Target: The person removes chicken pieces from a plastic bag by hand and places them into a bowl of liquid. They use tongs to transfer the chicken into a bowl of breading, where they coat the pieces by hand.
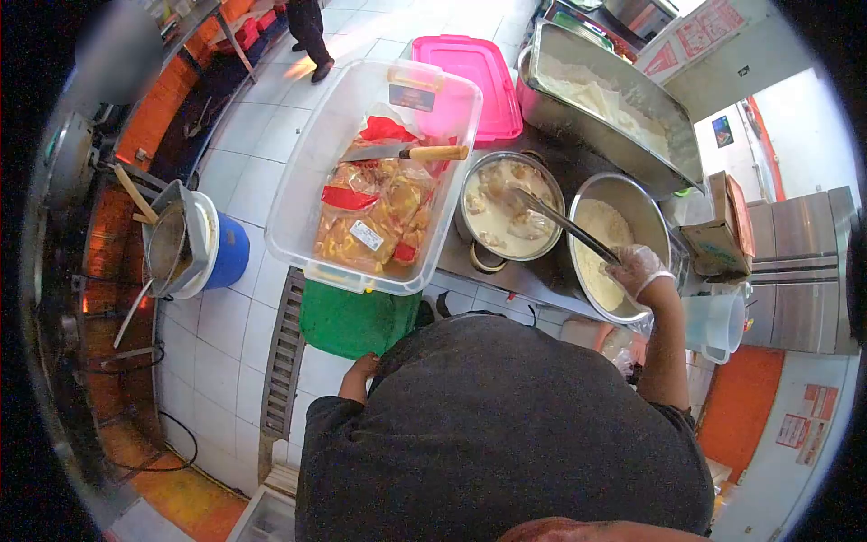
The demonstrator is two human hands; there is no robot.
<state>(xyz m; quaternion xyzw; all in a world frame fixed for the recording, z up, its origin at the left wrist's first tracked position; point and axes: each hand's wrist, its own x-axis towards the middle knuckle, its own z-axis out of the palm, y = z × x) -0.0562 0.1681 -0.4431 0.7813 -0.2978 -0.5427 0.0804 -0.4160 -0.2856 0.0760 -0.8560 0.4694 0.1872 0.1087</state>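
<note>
My right hand (630, 268), in a clear plastic glove, is closed around the handle of metal tongs (578, 230). The tongs' tips reach into a pot (489, 262) of milky liquid with pale chicken pieces (528, 224), touching or close to a piece. Beneath the gloved hand stands a steel bowl (655, 203) of pale flour or breading (598, 257). My left hand (363, 369) hangs low at my side by a green crate (348, 321); its fingers are mostly hidden. Ahead, a clear plastic tub (293, 194) contains bagged raw chicken (388, 212). A wooden-handled knife (433, 154) lies over the bags.
A pink lid (488, 81) lies behind the tub. A deep steel pan (578, 122) of white flour stands at the back right, near a cardboard box (718, 230) and a clear pitcher (713, 325). To the left is a blue bucket (230, 253). Another person's legs (310, 36) show far back.
</note>
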